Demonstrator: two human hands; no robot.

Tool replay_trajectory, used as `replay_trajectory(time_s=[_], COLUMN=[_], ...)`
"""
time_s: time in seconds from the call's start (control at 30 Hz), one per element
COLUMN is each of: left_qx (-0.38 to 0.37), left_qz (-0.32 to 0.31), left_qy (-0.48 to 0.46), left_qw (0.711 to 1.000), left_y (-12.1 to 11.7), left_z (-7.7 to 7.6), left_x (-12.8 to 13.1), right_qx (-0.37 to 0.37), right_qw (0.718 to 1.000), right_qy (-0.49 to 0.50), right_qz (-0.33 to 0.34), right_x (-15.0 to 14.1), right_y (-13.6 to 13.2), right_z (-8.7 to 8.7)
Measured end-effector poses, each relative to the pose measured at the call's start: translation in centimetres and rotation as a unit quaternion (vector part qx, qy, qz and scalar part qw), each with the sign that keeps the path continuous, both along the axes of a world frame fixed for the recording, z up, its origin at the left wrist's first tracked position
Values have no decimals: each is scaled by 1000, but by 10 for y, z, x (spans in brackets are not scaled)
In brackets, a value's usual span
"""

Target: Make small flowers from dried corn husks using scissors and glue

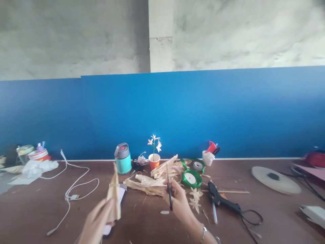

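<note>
My left hand (98,218) grips a pale, folded piece of dried corn husk (115,200), held upright above the table. In my right hand (177,196) is a pair of scissors (168,188) with black handles, its blades pointing up and apart from the held husk. Behind my hands lies a pile of dried corn husks (149,184). Two cut husk flowers (195,200) lie right of my right hand, and a small husk scrap (164,212) is below it. A phone-like flat object (121,198) lies partly hidden behind my left hand.
A teal flask (123,164), a red paper cup (154,162) with a flower stem (154,145), and a green ribbon spool (191,178) stand or lie behind. Rightward are a black glue gun (223,200) and a round disc (275,183). A white cable (72,186) trails at left.
</note>
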State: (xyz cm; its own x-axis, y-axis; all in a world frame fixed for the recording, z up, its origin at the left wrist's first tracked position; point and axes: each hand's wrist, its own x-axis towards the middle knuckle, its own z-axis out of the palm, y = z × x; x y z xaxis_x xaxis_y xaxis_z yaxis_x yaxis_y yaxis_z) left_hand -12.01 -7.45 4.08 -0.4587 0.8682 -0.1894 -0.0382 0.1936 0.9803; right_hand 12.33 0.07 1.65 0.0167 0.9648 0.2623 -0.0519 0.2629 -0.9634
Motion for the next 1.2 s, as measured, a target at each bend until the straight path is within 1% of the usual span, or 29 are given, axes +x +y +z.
replay_trajectory(time_s=[0.07, 0.1, 0.13, 0.17, 0.27, 0.3, 0.33, 0.37, 0.47, 0.53, 0.63, 0.7, 0.77, 0.93, 1.0, 1.1, 1.13, 1.2], left_qx=[6, -29, -65, -60, 57, 80, 86, 93, 129, 143, 161, 171, 175, 170, 162, 152, 160, 196], left_qz=[4, 7, 20, 22, -28, -31, -15, -1, -31, -84, -141, -173, -193, -213, -224, -237, -223, -162], left_qy=[-104, -134, -144, -148, -196, -204, -206, -196, -119, -87, -78, -82, -86, -121, -143, -159, -145, -72], left_qw=[995, 990, 987, 987, 979, 975, 975, 976, 984, 982, 974, 966, 962, 955, 950, 946, 951, 965], left_y=[25, 35, 41, 46, 55, 58, 60, 63, 67, 68, 67, 68, 68, 66, 65, 67, 68, 69], left_z=[-5, -7, -8, -9, -11, -13, -16, -20, -36, -48, -62, -65, -65, -56, -54, -56, -57, -60], left_x=[32, 47, 61, 73, 99, 106, 112, 117, 131, 134, 134, 132, 130, 131, 131, 129, 128, 125], right_qx=[-30, -40, -47, -52, -55, -52, -47, -40, -7, 11, 12, 8, 7, -13, -31, -65, -72, -68], right_qw=[998, 997, 996, 996, 996, 996, 996, 996, 998, 999, 1000, 999, 999, 1000, 999, 995, 993, 994], right_qy=[20, 26, 31, 34, 52, 62, 71, 77, 59, 24, -18, -36, -42, -8, 26, 80, 90, 91], right_qz=[46, 59, 65, 66, 49, 40, 31, 24, 19, 20, 14, 8, -1, -15, -6, 17, 18, -3], right_x=[0, 1, 2, 3, 4, 3, 2, 1, -1, 1, 7, 11, 13, 15, 15, 17, 18, 20], right_y=[-1, -1, -2, -2, -3, -3, -3, -3, -2, -2, -2, -2, -2, -5, -5, -4, -4, -3], right_z=[0, 0, -1, -2, -6, -8, -10, -12, -21, -27, -32, -34, -35, -33, -29, -22, -20, -18])
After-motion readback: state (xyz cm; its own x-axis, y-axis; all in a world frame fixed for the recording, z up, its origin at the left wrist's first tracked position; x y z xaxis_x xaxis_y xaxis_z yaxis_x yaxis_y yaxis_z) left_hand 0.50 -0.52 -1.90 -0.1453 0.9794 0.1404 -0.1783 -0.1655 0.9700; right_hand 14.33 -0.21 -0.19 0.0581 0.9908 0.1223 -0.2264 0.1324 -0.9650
